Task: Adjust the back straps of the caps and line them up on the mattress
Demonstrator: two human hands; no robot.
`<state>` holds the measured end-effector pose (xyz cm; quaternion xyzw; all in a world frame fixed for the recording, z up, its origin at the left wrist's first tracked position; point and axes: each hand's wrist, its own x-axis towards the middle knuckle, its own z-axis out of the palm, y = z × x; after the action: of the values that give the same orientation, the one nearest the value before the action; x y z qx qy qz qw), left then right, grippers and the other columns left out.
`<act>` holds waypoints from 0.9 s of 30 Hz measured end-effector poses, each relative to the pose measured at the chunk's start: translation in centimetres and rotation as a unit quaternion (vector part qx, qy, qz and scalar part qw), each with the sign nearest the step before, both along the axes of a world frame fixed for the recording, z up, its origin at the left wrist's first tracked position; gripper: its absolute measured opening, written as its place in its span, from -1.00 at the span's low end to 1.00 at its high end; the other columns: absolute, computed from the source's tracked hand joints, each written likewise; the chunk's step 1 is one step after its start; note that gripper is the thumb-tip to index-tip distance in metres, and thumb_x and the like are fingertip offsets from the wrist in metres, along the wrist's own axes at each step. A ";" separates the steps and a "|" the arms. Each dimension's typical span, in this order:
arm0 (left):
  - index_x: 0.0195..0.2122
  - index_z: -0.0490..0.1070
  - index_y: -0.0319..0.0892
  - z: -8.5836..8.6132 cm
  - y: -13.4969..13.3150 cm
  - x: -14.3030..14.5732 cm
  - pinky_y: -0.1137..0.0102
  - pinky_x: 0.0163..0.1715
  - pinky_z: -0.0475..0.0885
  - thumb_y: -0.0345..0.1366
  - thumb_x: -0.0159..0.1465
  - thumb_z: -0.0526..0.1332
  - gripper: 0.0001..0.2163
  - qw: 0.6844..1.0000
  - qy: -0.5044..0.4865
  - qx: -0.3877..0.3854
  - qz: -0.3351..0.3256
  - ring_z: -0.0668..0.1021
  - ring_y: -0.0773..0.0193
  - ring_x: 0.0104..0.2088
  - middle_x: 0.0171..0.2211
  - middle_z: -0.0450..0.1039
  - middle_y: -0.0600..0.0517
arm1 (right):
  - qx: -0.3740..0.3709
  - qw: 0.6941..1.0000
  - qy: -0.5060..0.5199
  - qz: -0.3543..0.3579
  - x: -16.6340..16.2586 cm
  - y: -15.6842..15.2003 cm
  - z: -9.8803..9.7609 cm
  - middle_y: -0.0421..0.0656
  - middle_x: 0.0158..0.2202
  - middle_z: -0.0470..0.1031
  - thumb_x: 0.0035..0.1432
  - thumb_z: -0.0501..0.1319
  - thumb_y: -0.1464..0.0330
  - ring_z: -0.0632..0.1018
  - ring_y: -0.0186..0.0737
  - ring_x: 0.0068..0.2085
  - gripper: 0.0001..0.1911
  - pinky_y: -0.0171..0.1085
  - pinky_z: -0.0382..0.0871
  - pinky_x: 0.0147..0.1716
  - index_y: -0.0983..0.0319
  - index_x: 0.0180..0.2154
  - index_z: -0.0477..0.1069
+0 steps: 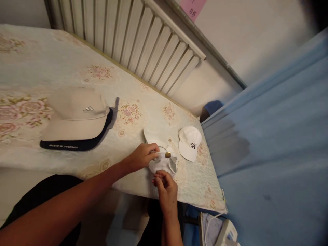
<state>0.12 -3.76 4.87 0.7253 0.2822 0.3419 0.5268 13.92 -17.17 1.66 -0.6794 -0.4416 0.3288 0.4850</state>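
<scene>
A white cap (156,166) lies near the front edge of the bed, its brim (153,136) pointing away from me. My left hand (143,157) pinches the cap's strap, which stretches rightward and carries a brass-coloured buckle (167,154). Just below, at the cap's near side, my right hand (167,189) has its fingers curled and closed. What they hold, if anything, I cannot make out. To the right sits another white cap (189,141) with dark letters on its front.
Beige and navy caps (77,112) lie stacked on the left of the flowered bed cover (128,82). A radiator (123,37) lines the far edge. On the right hangs a blue curtain (269,147), with a white device (228,234) below the bed's corner.
</scene>
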 end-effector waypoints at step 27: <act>-0.28 0.43 -0.25 8.9 -13.0 2.2 0.42 -0.24 0.44 -0.48 0.07 0.28 -0.82 0.868 -0.293 -0.400 0.003 0.56 0.29 -0.35 -0.38 0.52 0.00 | 0.161 0.976 -0.129 -0.069 0.3 -7.2 7.4 0.03 0.11 0.48 0.19 0.16 0.29 0.48 0.00 0.13 -0.53 -0.03 0.32 0.15 0.28 0.12 0.39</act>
<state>2.30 -16.78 13.80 0.3179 0.2297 0.3981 0.8293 14.20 -24.33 9.06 -0.6580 -0.4993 0.1289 0.5488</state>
